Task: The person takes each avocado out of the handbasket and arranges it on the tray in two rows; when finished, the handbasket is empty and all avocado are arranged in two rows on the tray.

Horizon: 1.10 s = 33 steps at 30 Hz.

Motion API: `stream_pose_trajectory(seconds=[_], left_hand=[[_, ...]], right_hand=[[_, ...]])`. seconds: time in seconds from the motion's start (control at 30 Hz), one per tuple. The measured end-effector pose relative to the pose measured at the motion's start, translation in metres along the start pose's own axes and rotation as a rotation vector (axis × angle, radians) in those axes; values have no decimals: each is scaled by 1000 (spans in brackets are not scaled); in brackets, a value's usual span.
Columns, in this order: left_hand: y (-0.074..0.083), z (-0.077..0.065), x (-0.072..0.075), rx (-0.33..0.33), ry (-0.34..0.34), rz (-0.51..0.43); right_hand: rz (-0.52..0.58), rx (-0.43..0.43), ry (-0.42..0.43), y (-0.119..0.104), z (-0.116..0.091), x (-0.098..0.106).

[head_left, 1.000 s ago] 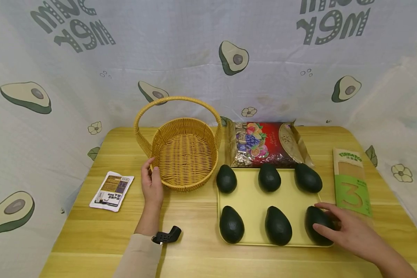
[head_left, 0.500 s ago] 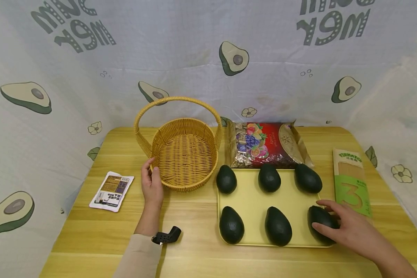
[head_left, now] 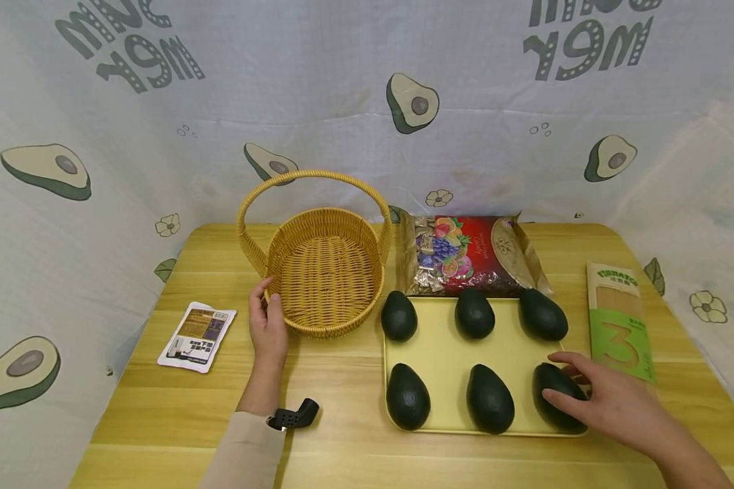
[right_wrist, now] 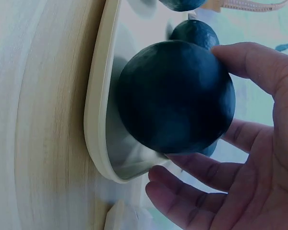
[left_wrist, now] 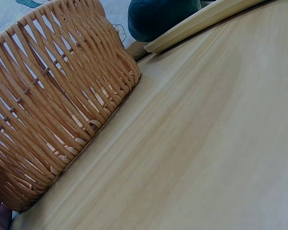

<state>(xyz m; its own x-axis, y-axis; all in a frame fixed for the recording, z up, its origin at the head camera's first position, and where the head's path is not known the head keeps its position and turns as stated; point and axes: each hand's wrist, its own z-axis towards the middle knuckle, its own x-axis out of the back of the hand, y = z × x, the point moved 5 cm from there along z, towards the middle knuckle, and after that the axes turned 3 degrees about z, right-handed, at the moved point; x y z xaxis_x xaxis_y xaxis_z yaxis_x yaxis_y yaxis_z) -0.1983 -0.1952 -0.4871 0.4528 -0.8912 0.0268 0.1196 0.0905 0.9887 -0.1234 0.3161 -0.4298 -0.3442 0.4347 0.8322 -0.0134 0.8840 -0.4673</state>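
In the head view my right hand (head_left: pixel 614 401) holds a dark green avocado (head_left: pixel 553 401) at the front right corner of a pale yellow tray (head_left: pixel 437 353). Thumb and fingers lie on opposite sides of this avocado (right_wrist: pixel 175 96) in the right wrist view; its underside is near the tray, and contact there is unclear. Several other avocados (head_left: pixel 490 399) sit in two rows on the tray. At the left, my left hand (head_left: pixel 268 326) rests against the outer side of a wicker basket (head_left: pixel 327 285) with a tall handle. Fingers show at the basket's base in the left wrist view.
Behind the tray lies a red and gold bag of candy (head_left: pixel 471 255). A green and beige pack marked 3 (head_left: pixel 618 319) is at the right. A white pouch (head_left: pixel 197 337) lies left of the basket. Printed cloth (head_left: pixel 342 102) hangs behind the table.
The right hand and its avocado shifted slightly right, then back left, at the tray's front right corner. My left hand and the basket have stayed in place.
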Motion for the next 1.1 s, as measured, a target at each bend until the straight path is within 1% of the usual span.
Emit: stream_pose_trajectory(seconds=[0.1,0.37,0.57,0.67,0.87,0.93,1.1], left_hand=[[0,0,0,0,0,3],[0,-1,0,5,7,3],[-1,-1,-1,11,5,1],[-1,-1,-1,17,-1,2],[-1,0,0,16,1,6],[-1,0,1,16,2,10],[-1,0,1,9,1,12]], right_hand=[[-12,-11,-3,-1,-1,-1],[-13,-1,-1,-5,-3,-2],[14,-34,-49,0,-3,-1],[-5,-44,-60,5,-4,1],[-29,-75,-117,15,-3,4],[-37,-60,-113,16,-3,4],[-76,-13,-29,11,-5,5]])
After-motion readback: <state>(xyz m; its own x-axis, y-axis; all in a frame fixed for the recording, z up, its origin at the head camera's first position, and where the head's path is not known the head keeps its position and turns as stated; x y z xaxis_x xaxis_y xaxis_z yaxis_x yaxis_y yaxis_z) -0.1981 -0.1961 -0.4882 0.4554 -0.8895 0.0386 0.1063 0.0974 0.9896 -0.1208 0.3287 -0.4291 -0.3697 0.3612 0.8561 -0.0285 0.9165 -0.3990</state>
